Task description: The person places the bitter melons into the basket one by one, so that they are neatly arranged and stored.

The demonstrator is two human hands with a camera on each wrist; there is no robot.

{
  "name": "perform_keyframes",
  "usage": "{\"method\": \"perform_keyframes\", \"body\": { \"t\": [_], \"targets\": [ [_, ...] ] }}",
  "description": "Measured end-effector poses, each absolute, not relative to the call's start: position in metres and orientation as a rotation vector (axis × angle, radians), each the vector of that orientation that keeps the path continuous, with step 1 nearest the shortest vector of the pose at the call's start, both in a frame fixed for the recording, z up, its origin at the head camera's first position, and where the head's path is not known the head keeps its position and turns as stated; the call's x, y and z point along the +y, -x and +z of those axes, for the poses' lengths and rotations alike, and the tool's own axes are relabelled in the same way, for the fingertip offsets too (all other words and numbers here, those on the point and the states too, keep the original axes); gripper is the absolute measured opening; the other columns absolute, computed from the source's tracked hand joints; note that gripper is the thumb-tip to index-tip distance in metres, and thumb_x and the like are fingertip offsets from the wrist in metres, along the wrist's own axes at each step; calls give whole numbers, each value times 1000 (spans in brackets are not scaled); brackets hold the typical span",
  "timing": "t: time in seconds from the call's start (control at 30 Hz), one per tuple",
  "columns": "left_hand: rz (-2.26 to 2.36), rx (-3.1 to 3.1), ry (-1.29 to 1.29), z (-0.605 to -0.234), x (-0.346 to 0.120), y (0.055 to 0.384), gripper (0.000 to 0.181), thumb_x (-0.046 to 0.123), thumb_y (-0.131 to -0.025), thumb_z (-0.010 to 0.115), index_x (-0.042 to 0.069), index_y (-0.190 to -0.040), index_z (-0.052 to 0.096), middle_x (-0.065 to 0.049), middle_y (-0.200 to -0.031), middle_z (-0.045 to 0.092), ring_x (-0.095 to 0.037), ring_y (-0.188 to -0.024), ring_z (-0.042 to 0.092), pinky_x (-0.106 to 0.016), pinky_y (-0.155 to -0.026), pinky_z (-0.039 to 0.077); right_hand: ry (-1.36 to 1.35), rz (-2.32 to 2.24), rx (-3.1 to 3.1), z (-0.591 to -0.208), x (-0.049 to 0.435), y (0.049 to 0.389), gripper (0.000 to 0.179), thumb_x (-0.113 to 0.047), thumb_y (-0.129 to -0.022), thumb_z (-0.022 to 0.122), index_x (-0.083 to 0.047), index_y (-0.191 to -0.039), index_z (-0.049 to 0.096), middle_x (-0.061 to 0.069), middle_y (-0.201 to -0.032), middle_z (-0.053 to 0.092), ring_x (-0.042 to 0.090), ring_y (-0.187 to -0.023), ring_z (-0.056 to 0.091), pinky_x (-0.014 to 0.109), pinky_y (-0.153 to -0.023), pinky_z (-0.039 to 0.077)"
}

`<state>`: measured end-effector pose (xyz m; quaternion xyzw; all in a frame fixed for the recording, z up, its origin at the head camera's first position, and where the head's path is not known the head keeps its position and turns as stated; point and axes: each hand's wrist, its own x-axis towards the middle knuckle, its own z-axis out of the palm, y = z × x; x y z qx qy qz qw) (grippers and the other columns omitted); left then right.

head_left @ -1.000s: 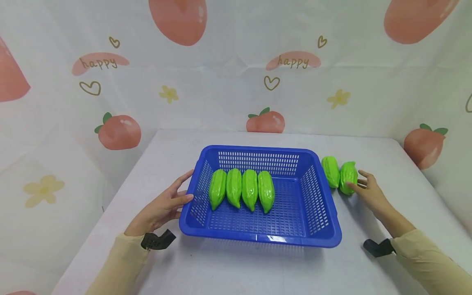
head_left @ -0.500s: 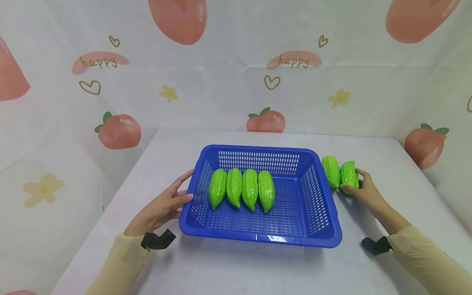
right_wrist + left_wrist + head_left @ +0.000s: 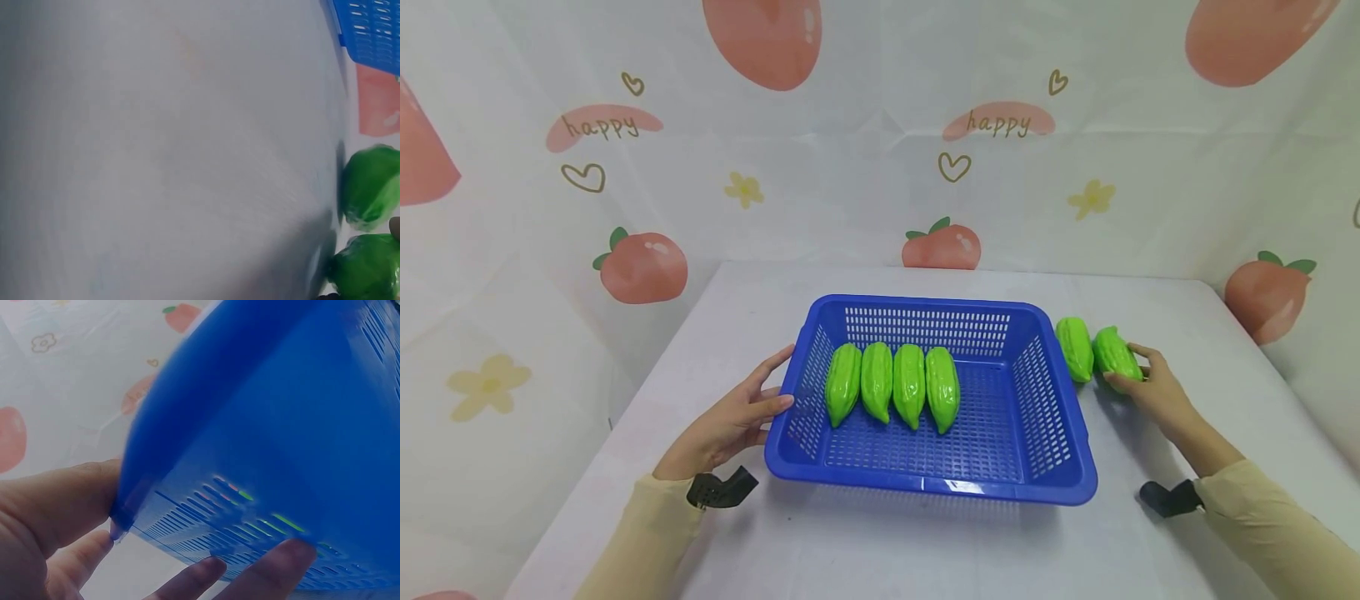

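Observation:
A blue slotted plastic basket [image 3: 1000, 487] stands mid-table, its left rim and wall gripped by my left hand [image 3: 730, 421]. In the left wrist view, the thumb lies at the rim [image 3: 150, 419] while fingertips [image 3: 294, 553] touch the slotted wall. Several glossy green bitter melons [image 3: 908, 387] lie side by side inside, toward the left. Right of the basket, my right hand [image 3: 1157, 392] pinches one bitter melon [image 3: 1116, 354] between thumb and fingers; it sits tilted. Another bitter melon [image 3: 1075, 350] lies between it and the basket. The right wrist view catches only a sliver of finger beside the held bitter melon [image 3: 369, 269].
A white-covered table [image 3: 880, 550] carries everything. Behind and beside it hangs a pale cloth [image 3: 850, 183] printed with peaches, hearts and flowers. Black wrist cameras [image 3: 722, 487] sit on both forearms.
My right hand has closed in on the outer bitter melon, and the melon has turned so its near end swings to the right. The left hand and the basket stay put.

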<state>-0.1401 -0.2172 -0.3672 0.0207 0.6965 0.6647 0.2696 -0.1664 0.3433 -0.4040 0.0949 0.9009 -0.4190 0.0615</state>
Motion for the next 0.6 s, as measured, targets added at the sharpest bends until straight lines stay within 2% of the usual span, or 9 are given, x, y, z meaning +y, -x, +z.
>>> {"method": "perform_keyframes", "body": {
  "t": [0.17, 0.4, 0.6],
  "targets": [
    [1781, 1887, -80, -367, -218, 140, 78, 22, -97, 60, 45, -152, 10, -24, -139, 49, -33, -105, 66, -51, -87, 55, -345, -1287, 2749, -400, 349, 163, 80, -32, -98, 51, 13, -148, 8, 45, -145, 14, 61, -131, 23, 69, -103, 31],
    [1782, 1894, -72, -368, -219, 139, 78, 24, -96, 60, 44, -153, 10, -24, -138, 50, -34, -105, 67, -49, -86, 56, -380, -1330, 2820, -397, 355, 161, 74, -31, -97, 53, 17, -143, 19, 47, -140, 24, 56, -123, 35, 60, -92, 40],
    [1768, 1908, -64, -368, -219, 139, 78, 25, -96, 60, 44, -153, 10, -23, -140, 47, -31, -105, 66, -48, -87, 56, -485, -1348, 2808, -392, 360, 160, 77, -39, -97, 52, 13, -145, 22, 44, -144, 22, 57, -127, 30, 67, -96, 35]
  ]
}}
